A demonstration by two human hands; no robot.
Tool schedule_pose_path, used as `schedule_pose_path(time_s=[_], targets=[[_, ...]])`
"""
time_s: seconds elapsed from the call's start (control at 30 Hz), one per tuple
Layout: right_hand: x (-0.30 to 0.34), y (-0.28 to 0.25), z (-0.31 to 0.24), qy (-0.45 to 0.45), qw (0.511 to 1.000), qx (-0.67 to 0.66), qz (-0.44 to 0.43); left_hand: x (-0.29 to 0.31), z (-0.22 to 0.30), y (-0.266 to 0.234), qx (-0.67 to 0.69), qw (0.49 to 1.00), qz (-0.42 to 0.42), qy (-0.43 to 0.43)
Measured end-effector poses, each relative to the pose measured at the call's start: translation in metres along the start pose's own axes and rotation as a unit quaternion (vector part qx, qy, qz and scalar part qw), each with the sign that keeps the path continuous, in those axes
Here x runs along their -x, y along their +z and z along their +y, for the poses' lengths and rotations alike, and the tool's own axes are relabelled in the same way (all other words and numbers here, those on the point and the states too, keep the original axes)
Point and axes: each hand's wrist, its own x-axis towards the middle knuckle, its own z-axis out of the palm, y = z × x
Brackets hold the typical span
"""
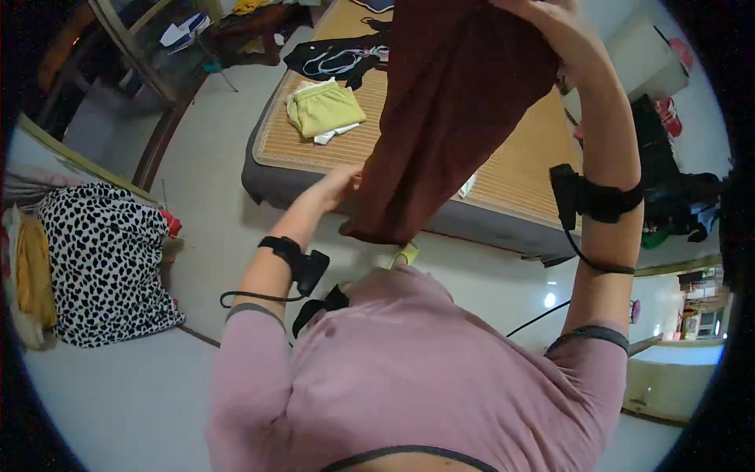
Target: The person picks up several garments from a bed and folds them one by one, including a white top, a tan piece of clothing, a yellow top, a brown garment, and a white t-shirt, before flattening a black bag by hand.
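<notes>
A dark brown garment (452, 118) hangs stretched out in front of me, over the near edge of the bed. High at the upper right, my right hand (554, 27) is closed on its top part, and that arm is raised. Lower down on the left, my left hand (342, 186) is closed at the garment's side edge, with its fingertips partly hidden by the cloth. The lower end of the garment hangs loose below my left hand. Its exact kind cannot be made out, as the top runs out of view.
A bed with a woven mat (271, 145) carries folded yellow-green shorts (326, 108) and black clothing with a pale cord (334, 59). A black-and-white spotted cloth (106, 263) covers something at left. Dark items (668, 173) are heaped at right. A green slipper (407, 253) is on my foot.
</notes>
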Motion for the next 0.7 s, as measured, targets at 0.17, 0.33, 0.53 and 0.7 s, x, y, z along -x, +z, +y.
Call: schedule_pose_path(time_s=[0.17,0.33,0.53,0.7], targets=[[-0.01,-0.008,0.002,0.083,0.992,0.012,0.093,0.01,0.015,0.06,0.144,0.969,-0.146,-0.137],[-0.005,-0.014,0.008,0.119,0.987,0.061,0.083,0.031,0.057,0.08,0.346,0.899,-0.258,0.071],[-0.001,-0.07,0.052,0.088,0.984,0.147,0.037,0.05,0.13,0.028,0.209,0.963,-0.081,0.149],[-0.006,-0.135,0.088,0.07,0.997,0.025,0.019,0.03,0.192,0.0,0.028,0.985,0.0,0.169]])
